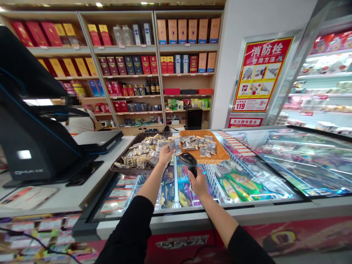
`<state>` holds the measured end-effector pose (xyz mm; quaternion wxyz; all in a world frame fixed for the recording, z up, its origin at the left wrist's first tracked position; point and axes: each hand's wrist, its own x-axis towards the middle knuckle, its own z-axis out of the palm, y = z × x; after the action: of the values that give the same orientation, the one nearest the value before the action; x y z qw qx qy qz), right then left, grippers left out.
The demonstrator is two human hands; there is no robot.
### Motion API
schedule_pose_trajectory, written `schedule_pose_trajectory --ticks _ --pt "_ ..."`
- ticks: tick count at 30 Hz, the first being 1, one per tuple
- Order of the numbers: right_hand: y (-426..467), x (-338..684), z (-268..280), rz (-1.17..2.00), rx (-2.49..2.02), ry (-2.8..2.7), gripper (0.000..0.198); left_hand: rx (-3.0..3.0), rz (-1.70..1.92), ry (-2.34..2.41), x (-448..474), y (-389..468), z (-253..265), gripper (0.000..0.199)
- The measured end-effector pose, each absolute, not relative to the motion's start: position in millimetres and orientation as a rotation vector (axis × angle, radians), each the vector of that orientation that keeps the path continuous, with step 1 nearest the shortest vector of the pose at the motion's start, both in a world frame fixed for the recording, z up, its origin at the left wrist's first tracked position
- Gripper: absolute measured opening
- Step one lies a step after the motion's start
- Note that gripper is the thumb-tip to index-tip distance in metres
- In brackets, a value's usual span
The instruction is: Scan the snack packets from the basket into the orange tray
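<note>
My right hand (198, 181) is wrapped round the handle of a black barcode scanner (188, 159), its head tilted forward over the freezer's glass lid. In my left hand (165, 154) is a small snack packet (172, 143), pinched at the fingers above the gap between two baskets. To the left lies a dark brown woven basket (116, 168) heaped with similar small packets (143, 148). An orange woven basket (220, 157) on the right bears fewer packets (205, 148).
The baskets rest on a chest freezer (247, 209) holding frozen goods. A checkout terminal (30, 121) and a flat scale (99, 139) stand on the left counter (71, 194). A person (81, 119) is behind the terminal. Shelves of boxed bottles (128, 66) line the back wall.
</note>
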<state>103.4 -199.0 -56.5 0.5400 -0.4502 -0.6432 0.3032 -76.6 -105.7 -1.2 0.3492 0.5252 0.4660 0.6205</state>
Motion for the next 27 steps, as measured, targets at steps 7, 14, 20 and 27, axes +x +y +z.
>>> schedule_pose_trajectory --ticks 7,14,20,27 --pt "-200 104 -59 0.78 -1.051 -1.464 0.029 1.457 1.982 1.869 -81 -123 12 0.056" --pt "-198 110 -59 0.879 -0.984 -1.331 0.029 1.746 1.912 2.309 -74 -139 23 0.067" --pt "-171 162 -50 0.885 -0.996 -1.116 0.036 2.405 1.317 1.849 -36 -119 26 0.045" --pt "-148 217 -57 0.771 -1.125 -1.027 0.037 2.03 1.055 1.681 44 -51 4 0.026"
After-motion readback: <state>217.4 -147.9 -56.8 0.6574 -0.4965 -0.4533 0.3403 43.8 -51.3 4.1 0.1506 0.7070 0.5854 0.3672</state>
